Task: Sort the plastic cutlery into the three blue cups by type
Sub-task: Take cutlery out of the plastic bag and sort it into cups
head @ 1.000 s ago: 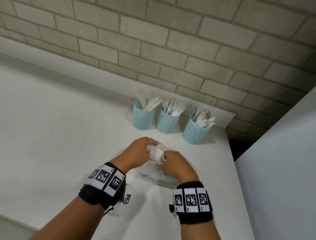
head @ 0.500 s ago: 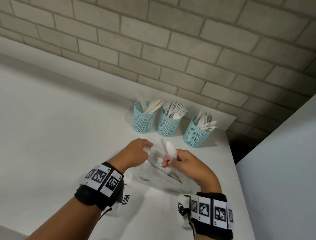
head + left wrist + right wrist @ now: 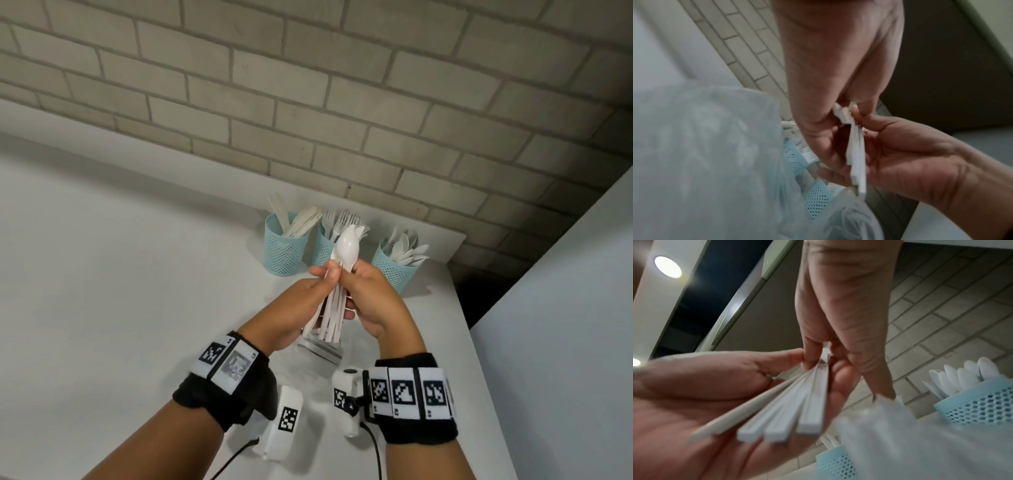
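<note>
Left hand (image 3: 308, 301) and right hand (image 3: 373, 301) both pinching flat-handled white plastic spoons (image 3: 342, 274), mesh blue cups (image 3: 286, 250) behind

A plain indoor workspace is suggested. A white desk (image 3: 102, 274) is set against a painted brick wall (image 3: 308, 85). Recessed ceiling lights (image 3: 668, 266) are seen.

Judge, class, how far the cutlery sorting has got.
Done: left cup holds knives, middle cup forks, right cup spoons. In hand: left hand and right hand grip a spoon bundle. Left: dropping it in a cup; the plastic bag's contents are unclear.
</note>
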### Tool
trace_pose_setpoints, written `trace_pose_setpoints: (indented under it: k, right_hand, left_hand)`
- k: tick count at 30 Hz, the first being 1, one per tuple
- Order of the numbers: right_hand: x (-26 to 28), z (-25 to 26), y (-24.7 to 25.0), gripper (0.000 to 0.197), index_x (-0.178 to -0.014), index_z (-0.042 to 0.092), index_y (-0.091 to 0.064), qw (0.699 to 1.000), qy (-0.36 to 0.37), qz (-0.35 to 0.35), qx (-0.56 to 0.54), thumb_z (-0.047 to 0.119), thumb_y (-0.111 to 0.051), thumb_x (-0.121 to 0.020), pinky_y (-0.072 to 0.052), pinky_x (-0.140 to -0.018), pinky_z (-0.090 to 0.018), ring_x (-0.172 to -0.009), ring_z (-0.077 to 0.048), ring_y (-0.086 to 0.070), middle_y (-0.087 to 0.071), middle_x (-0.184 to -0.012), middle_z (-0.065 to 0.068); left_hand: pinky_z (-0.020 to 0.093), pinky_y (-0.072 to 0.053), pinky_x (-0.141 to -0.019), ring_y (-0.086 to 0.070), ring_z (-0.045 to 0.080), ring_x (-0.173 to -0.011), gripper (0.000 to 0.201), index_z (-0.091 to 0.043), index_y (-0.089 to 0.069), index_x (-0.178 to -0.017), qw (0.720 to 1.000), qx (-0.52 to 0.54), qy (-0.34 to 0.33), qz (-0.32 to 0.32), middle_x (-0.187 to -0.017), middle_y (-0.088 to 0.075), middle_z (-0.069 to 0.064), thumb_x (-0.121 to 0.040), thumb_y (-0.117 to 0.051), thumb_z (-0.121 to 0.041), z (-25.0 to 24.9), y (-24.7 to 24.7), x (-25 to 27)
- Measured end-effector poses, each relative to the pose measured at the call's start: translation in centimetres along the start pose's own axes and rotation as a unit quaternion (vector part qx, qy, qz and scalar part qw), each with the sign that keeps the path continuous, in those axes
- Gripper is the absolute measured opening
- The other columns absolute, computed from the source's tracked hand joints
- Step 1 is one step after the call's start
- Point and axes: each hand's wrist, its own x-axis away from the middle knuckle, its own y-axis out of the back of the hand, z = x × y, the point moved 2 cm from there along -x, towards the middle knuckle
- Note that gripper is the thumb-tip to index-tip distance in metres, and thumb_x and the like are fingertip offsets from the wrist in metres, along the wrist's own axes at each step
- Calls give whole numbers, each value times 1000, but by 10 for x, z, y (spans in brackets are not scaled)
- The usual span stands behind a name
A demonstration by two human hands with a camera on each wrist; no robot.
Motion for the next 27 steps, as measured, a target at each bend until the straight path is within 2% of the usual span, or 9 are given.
trace_pose_setpoints:
  k: [2,5,8,10,12,15,17,21,27]
  right_hand:
    - [-2,-3,-2,11,-98,20,-61,1000,-9,-4,3,28,-54,-94,-51,-54,-23,-79,-15,-68,-73,-94,4]
    - [-5,-3,-4,16,-93,20,-63,1000,-18,-13,-15,32,-53,-94,-51,-67,-27,-79,-17,-65,-74,-88,6]
    - [-6,-5,-5,26,-89,18,-68,999,-36,-26,-17,37,-52,-94,-47,-65,-26,-77,-16,-60,-74,-88,2]
    - [-7,-8,-4,30,-100,10,-68,998,-33,-53,-12,36,-55,-92,-49,-61,-23,-68,-10,-63,-73,-89,-5]
    - [-9,-11,-1,30,-111,6,-63,996,-6,-88,-16,28,-60,-91,-52,-62,-24,-60,-6,-63,-70,-82,-4]
    - [-11,-13,2,31,-121,12,-52,993,24,-111,-40,20,-59,-92,-54,-73,-29,-73,-12,-65,-70,-88,-2]
    - [-11,-14,2,31,-124,16,-48,993,31,-106,-49,18,-55,-94,-54,-71,-26,-80,-14,-66,-69,-94,-4]
    - [-12,-15,2,30,-127,13,-49,994,35,-95,-33,19,-48,-97,-55,-71,-26,-91,-18,-67,-68,-108,-11]
    - [-16,-16,0,39,-125,18,-46,989,74,-126,-10,23,-62,-89,-56,-73,-24,-95,-14,-66,-66,-113,-5]
  left_hand:
    - [23,-57,-73,-68,15,-81,47,-5,-60,-115,999,33,5,9,-97,-68,12,-98,-34,-41,2,2,1]
    - [22,-56,-64,-63,10,-67,35,-3,-58,-106,997,81,11,9,-82,-62,6,-97,-40,-32,4,3,3]
    - [22,-55,-62,-61,8,-64,25,-5,-58,-106,995,99,14,-3,-82,-59,5,-98,-43,-24,8,3,3]
    - [22,-55,-63,-63,9,-65,22,-9,-61,-104,995,98,14,-15,-83,-64,4,-97,-46,-23,11,4,3]
    - [21,-55,-63,-65,9,-66,22,-10,-64,-104,995,95,16,-26,-84,-68,3,-96,-48,-23,13,7,4]
    - [18,-53,-57,-65,7,-65,25,-9,-62,-109,992,112,26,-45,-85,-68,3,-96,-48,-24,14,9,5]
    - [16,-50,-53,-63,6,-63,25,-10,-63,-109,991,119,33,-57,-84,-69,2,-97,-48,-26,15,10,5]
    - [15,-43,-48,-56,5,-57,21,-13,-64,-107,989,129,39,-67,-82,-69,1,-96,-49,-24,16,11,5]
    - [16,-41,-52,-53,5,-58,16,-15,-65,-104,992,90,25,-91,-83,-67,2,-93,-56,-22,18,11,3]
